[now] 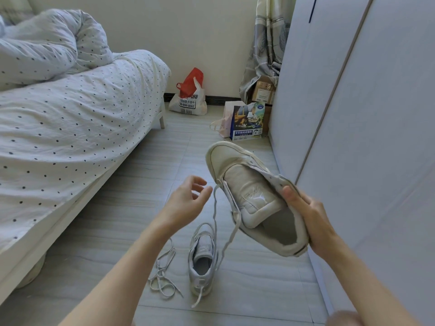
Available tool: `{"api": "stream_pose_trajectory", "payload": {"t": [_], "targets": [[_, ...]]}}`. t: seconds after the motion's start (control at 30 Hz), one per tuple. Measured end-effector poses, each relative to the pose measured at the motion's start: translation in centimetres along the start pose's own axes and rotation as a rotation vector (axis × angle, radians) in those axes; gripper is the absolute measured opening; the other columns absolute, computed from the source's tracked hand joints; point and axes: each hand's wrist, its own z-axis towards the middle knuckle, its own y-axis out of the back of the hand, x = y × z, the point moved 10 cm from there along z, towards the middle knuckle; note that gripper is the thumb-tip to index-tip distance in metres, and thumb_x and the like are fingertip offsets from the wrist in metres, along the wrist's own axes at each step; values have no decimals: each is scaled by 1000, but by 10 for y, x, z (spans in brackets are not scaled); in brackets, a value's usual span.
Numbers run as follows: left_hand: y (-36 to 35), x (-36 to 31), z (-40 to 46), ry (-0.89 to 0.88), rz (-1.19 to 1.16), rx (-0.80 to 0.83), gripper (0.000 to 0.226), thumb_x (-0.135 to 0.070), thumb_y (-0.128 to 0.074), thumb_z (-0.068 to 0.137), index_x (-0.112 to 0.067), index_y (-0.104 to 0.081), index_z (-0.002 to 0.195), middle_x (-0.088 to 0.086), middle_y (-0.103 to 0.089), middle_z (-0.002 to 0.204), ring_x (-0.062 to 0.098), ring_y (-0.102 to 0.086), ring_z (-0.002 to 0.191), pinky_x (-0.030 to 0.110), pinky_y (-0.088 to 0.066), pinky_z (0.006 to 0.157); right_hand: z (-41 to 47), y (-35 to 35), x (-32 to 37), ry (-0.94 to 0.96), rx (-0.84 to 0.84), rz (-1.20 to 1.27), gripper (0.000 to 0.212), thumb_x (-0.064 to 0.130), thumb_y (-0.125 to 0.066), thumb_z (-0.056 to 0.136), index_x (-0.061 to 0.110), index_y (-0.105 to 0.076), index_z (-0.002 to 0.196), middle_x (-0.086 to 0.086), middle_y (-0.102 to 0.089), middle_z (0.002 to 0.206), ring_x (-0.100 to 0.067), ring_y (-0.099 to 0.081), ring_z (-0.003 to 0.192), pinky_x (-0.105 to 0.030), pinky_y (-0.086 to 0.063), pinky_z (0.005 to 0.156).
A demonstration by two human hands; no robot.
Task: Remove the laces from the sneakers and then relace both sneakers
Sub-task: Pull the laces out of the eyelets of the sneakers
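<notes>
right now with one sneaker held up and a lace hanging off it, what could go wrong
The lace hangs loose by the left hand, which may not be gripping it; it could slip out or snag. The right hand holds the raised sneaker only at its collar, so pulling might twist it free.

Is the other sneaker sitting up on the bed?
No, the second sneaker stands on the floor beside a loose lace, while the right hand holds the first sneaker up.
</notes>
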Motion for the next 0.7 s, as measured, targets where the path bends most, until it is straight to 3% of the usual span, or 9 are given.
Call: {"api": "stream_pose_trajectory", "payload": {"t": [0.07, 0.17, 0.33, 0.4, 0.47, 0.57, 0.7], "targets": [[-7, -5, 0, -39, -30, 43, 14, -43, -52, 90, -30, -50, 96, -14, -60, 95, 0, -58, 90, 22, -47, 71, 0, -4, -1, -3, 31, 15, 47, 66, -68, 66, 32, -72, 98, -7, -73, 96, -23, -69, 90, -28, -56, 71], [-5, -17, -1, -110, -49, 12, 8, -34, -55, 91, -28, -56, 86, -7, -66, 88, 7, -62, 86, 24, -47, 74, 1, -6, -2, 2, 39, 33, 58, 73, -68, 56, 31, -72, 96, -10, -72, 96, -25, -69, 88, -30, -57, 72], [1, -22, -2, -111, -97, -34, 12, -24, -54, 93, -19, -60, 84, -8, -64, 88, 8, -60, 88, 24, -47, 79, 6, -2, -9, -29, 45, 62, 62, 74, -67, 57, 27, -72, 98, -11, -73, 95, -26, -70, 89, -29, -56, 68], [11, -23, -3, -65, -288, -79, 15, -19, -50, 95, -17, -57, 83, -2, -65, 99, 14, -61, 96, 33, -49, 88, 8, 1, -15, -70, 21, 79, 67, 75, -69, 56, 22, -74, 96, -11, -73, 94, -25, -70, 88, -26, -55, 65], [28, -26, -5, -49, -640, -145, 19, -13, -42, 98, -13, -51, 81, 5, -69, 98, 18, -65, 99, 37, -51, 92, 11, 12, -24, -141, -80, 111, 71, 73, -71, 54, 15, -74, 95, -11, -73, 94, -24, -71, 87, -30, -54, 67], [53, -29, -9, -89, -958, -226, 22, -8, -35, 100, -14, -46, 81, 3, -68, 72, 19, -69, 77, 36, -56, 81, 11, 35, -46, -280, -286, 188, 73, 67, -70, 59, 8, -69, 102, -12, -72, 95, -27, -69, 87, -34, -54, 71], [68, -6, -13, 47, -934, -388, 21, -8, -37, 97, -15, -42, 78, 0, -45, 60, 12, -47, 49, 26, -52, 53, 1, 64, -66, -381, -514, 227, 50, 57, -72, 71, 9, -64, 79, -7, -67, 80, -21, -65, 71, -29, -48, 59]]}}
